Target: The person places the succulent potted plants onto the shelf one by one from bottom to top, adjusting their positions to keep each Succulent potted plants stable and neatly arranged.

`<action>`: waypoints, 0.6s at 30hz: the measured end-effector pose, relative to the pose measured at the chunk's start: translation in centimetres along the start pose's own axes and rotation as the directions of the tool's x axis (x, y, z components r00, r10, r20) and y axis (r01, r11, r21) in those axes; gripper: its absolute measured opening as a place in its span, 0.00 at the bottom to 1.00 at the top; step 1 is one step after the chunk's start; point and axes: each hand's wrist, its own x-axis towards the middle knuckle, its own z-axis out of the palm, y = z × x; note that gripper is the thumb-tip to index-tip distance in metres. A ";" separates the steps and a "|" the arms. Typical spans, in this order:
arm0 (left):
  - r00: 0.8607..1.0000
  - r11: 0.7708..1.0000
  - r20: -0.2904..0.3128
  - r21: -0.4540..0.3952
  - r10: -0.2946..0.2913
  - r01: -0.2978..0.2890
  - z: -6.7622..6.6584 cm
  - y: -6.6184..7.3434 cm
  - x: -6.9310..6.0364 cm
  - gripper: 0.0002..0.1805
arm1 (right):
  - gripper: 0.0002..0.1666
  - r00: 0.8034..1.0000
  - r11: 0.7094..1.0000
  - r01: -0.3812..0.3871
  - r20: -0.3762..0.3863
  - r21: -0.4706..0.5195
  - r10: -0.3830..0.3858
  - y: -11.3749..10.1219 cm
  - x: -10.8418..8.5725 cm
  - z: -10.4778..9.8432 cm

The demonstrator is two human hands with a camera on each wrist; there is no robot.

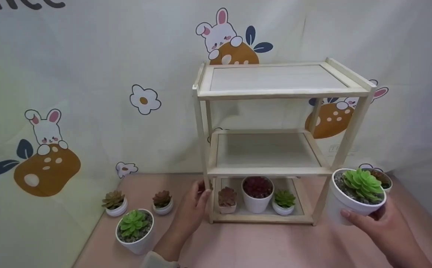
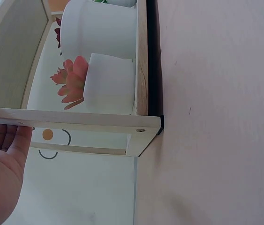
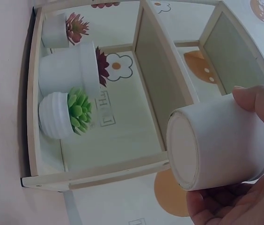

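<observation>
A pale wooden three-tier shelf [image 1: 268, 171] stands on the pink table. My left hand [image 1: 193, 208] grips its left front post [image 2: 76, 118], thumb on one side and fingers on the other. Beyond the shelf's right side, my right hand [image 1: 390, 227] holds a potted green succulent [image 1: 362, 184] by its white pot, raised near the middle tier's height. On the bottom tier are a reddish succulent in a small pot [image 1: 227, 201], a dark red succulent in a larger white pot [image 1: 257, 195] and a small green succulent [image 1: 284, 202] in a ribbed white pot [image 3: 55, 115].
Left of the shelf, a larger potted green succulent [image 1: 134, 230] and two small brownish succulents, one at the back left [image 1: 115, 204] and one closer to the shelf [image 1: 162, 203], stand on the table. Another pot [image 1: 385, 180] shows partly behind the held one. A printed cloth [image 1: 100, 74] hangs behind.
</observation>
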 end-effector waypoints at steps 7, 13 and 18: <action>1.000 0.999 -0.011 0.022 0.027 -0.026 0.0 0.0 -0.1 0.24 | 0.68 1.000 1.000 0.005 0.018 -0.004 -0.004 0.0 -0.2 0.3; 1.000 1.000 -0.011 0.016 0.009 -0.009 0.0 0.1 -0.2 0.26 | 0.66 0.999 0.999 0.042 0.021 -0.007 -0.042 0.0 -0.5 0.8; 1.000 1.000 -0.007 0.009 0.008 -0.008 -0.1 0.0 -0.2 0.26 | 0.69 0.998 1.000 0.015 0.055 0.015 -0.016 -0.9 -0.7 1.5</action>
